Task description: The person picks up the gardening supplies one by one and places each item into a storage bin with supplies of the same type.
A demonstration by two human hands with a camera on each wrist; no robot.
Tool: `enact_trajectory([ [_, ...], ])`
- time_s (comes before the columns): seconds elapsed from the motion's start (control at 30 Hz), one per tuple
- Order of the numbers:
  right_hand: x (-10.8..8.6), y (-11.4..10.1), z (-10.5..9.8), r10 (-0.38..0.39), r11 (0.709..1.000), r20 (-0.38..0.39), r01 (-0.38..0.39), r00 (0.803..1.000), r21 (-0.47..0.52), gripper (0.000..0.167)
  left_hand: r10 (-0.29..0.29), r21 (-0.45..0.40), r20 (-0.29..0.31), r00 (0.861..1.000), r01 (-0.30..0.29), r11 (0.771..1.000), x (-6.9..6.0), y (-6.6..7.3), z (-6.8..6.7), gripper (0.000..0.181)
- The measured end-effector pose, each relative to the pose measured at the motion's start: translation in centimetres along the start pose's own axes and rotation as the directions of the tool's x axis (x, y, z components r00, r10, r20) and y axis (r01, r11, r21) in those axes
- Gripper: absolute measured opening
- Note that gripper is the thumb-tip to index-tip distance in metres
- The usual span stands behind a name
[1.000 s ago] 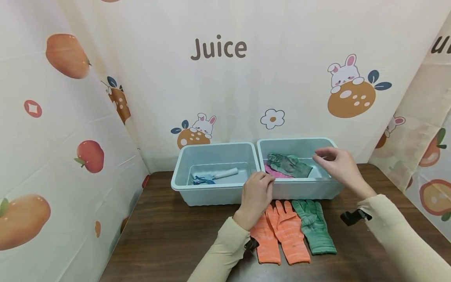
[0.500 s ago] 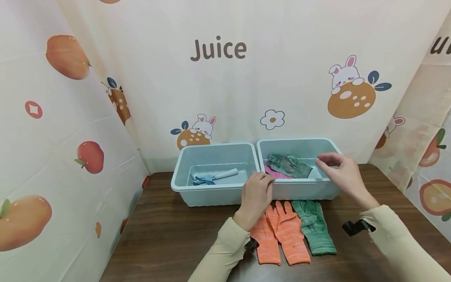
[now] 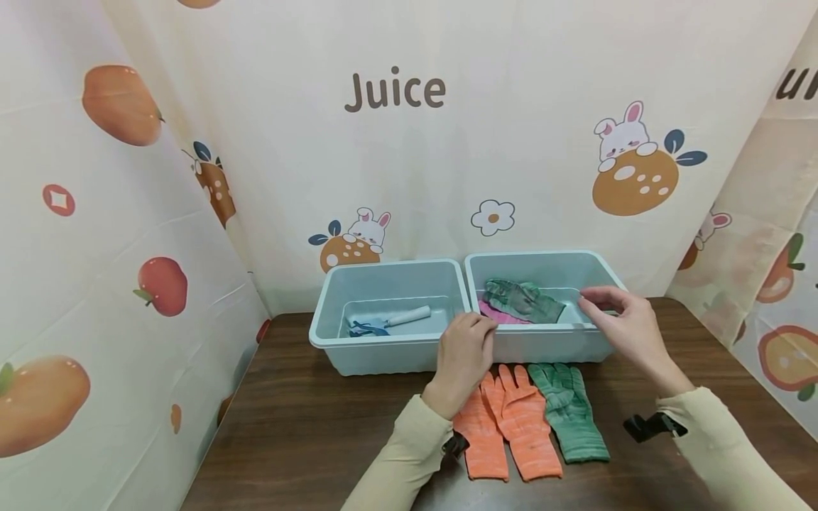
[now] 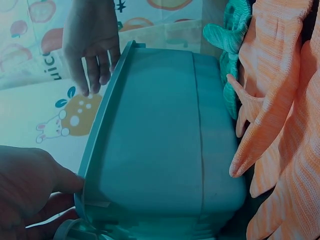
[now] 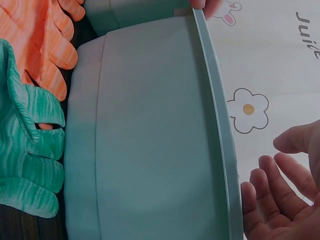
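Observation:
My left hand (image 3: 461, 358) is at the near left corner of the right-hand pale blue bin (image 3: 546, 344), its thumb and fingers on the rim; the left wrist view shows the thumb (image 4: 62, 177) touching that rim. Over the bin's right front side, my right hand (image 3: 629, 330) holds nothing, its fingers loosely bent and thumb apart from them (image 5: 285, 190). Inside this bin lie a green glove (image 3: 524, 301) and something pink (image 3: 501, 314) partly under it. Orange gloves (image 3: 527, 433) and a green glove (image 3: 571, 415) lie flat before the bin; my left forearm partly covers the orange ones.
A second pale blue bin (image 3: 383, 353) stands close on the left, with a white-handled blue item (image 3: 409, 315) inside. Both bins stand on a dark wooden table (image 3: 307, 440) against a fruit-and-rabbit print curtain (image 3: 409, 163).
My right hand has moved slightly right and down, toward the bin's right front rim. The left hand stays at the corner; gloves and bins keep their places.

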State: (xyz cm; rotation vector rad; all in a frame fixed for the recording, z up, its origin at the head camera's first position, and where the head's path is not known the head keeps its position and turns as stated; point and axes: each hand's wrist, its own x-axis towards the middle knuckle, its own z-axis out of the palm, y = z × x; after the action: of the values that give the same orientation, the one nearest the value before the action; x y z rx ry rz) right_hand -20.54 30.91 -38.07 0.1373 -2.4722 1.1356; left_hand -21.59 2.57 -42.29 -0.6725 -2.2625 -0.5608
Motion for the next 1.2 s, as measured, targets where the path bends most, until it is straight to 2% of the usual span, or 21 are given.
enact_trajectory([
  [0.23, -0.8, 0.1, 0.0, 0.034, 0.999, -0.028, -0.034, 0.999, 0.013, 0.032, -0.007, 0.0, 0.013, 1.0, 0.007, 1.0, 0.0, 0.1, -0.1, 0.009],
  [0.53, -1.5, -0.1, 0.2, 0.017, 0.998, -0.058, -0.013, 0.998, 0.058, 0.03, -0.013, -0.003, 0.018, 1.0, 0.013, 1.0, 0.0, 0.2, -0.1, 0.01],
  [0.8, -2.4, 0.6, 0.3, 0.025, 0.994, -0.071, -0.018, 0.997, 0.107, 0.028, -0.009, 0.01, 0.015, 1.0, 0.009, 1.0, 0.0, 0.1, 0.1, 0.009],
  [1.2, -3.8, 1.8, 0.7, 0.01, 0.995, -0.03, -0.007, 0.999, 0.101, 0.022, -0.015, 0.009, 0.019, 1.0, 0.015, 1.0, -0.1, 0.1, 0.1, 0.009],
])
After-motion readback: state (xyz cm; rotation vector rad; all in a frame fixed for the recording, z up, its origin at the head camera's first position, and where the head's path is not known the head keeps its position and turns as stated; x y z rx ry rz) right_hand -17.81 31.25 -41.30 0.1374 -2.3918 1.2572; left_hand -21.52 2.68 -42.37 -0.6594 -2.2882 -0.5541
